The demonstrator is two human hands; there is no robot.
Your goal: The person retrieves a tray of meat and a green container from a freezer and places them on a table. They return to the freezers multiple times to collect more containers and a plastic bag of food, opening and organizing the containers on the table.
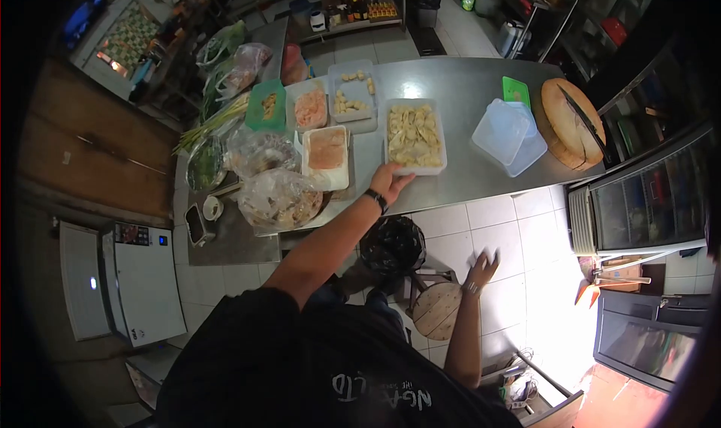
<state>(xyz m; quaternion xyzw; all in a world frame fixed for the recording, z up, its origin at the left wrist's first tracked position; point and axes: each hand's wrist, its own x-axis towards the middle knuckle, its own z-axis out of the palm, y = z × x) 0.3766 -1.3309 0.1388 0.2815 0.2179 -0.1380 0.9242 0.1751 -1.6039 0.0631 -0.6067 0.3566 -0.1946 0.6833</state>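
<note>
Dumplings (414, 131) are filling a clear container (417, 170) in the head view, and that container is sitting on the steel counter (451, 82), close to its near edge. The left hand (388, 182) is touching the container at its near left corner, its fingers bending narrowly along the outside of the wall; whether they are truly gripping or merely bracing, the view is not showing. The right hand (483, 272) is hanging wide and empty, its fingers spreading and blurring above the floor, near the round stool (439, 310) and well apart from the counter.

With one hand working alone at a corner, the hold is probably favouring that side, so a firm, low contact is serving better than a pinch at the rim. Thin plastic walls are likely flexing under a hard squeeze, and a lopsided push is risking a twist. Bringing the free hand to the opposite wall would be sharing the load and keeping the base level. Because the dumplings are lying close together, a slow, even motion is suiting them best, sparing the soft dough from rubbing. Care is also mattering at the near edge, since the black-lined bin (393, 244) is standing just below it.
</note>
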